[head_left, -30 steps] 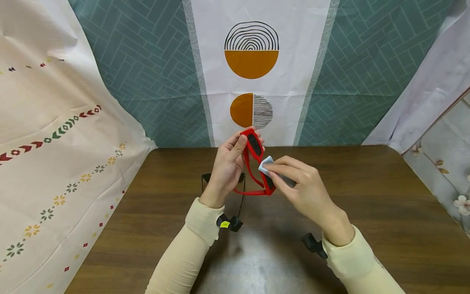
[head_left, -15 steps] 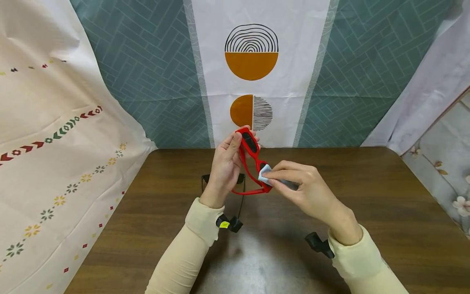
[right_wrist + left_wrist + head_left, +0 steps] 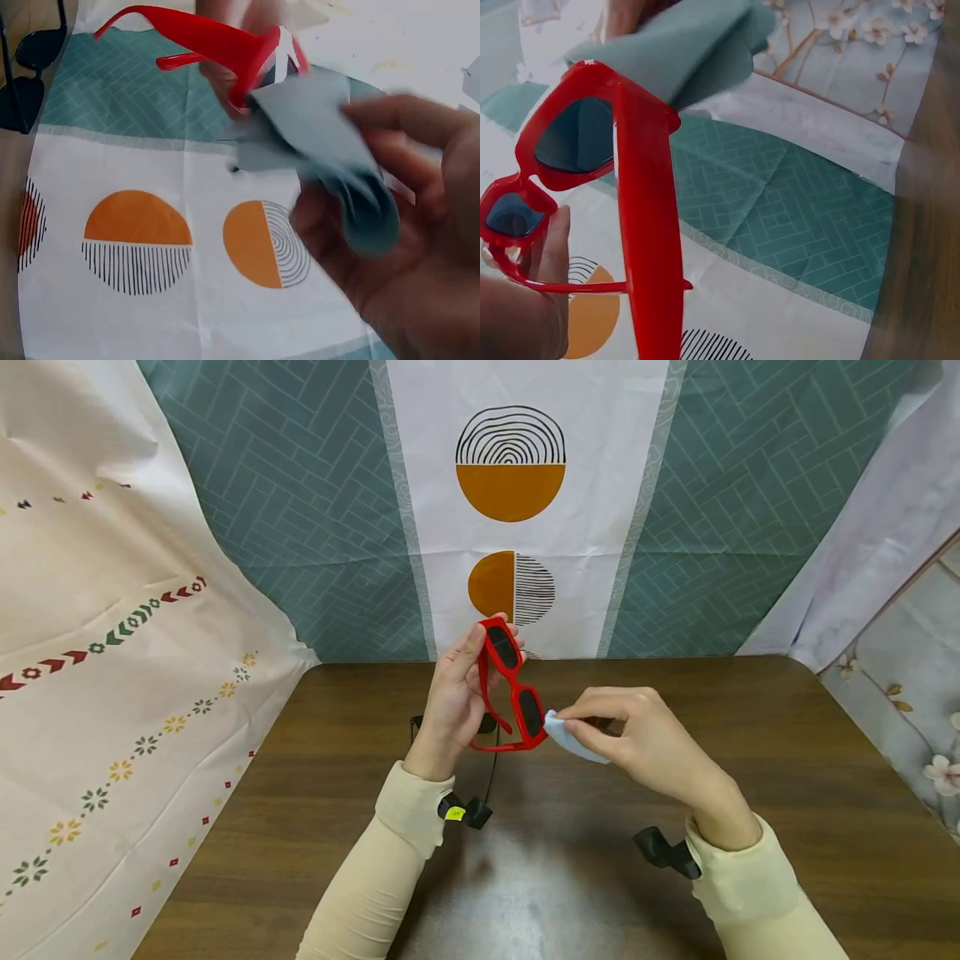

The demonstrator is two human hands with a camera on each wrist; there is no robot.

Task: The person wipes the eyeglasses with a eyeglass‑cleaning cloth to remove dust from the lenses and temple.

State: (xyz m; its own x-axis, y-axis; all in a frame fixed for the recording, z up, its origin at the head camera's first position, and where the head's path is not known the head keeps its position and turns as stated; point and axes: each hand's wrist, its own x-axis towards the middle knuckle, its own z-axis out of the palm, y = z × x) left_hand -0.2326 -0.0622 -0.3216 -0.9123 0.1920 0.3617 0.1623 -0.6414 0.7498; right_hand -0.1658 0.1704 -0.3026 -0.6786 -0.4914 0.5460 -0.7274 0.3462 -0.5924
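Note:
Red-framed sunglasses (image 3: 513, 681) with dark lenses are held up over the table, tilted, their temples unfolded. My left hand (image 3: 456, 689) grips them by the upper end, thumb in front and fingers behind. A folded light-blue cloth (image 3: 573, 739) is pinched between the thumb and fingers of my right hand (image 3: 645, 735), just right of the lower lens. In the left wrist view the cloth (image 3: 682, 52) overlaps the outer corner of the frame (image 3: 646, 210). The right wrist view has the cloth (image 3: 315, 142) in front of the red sunglasses (image 3: 217, 45); whether they touch, I cannot tell.
A second pair of sunglasses, black (image 3: 34, 67), lies on the brown wooden table (image 3: 337, 827), partly behind my left hand in the head view. Patterned cloth (image 3: 300, 510) hangs behind the table, and a cream cloth (image 3: 135, 693) hangs at the left.
My right hand has moved the cloth down across the lower lens and off to the right, uncovering that lens. My left hand and the red sunglasses have shifted slightly left and up.

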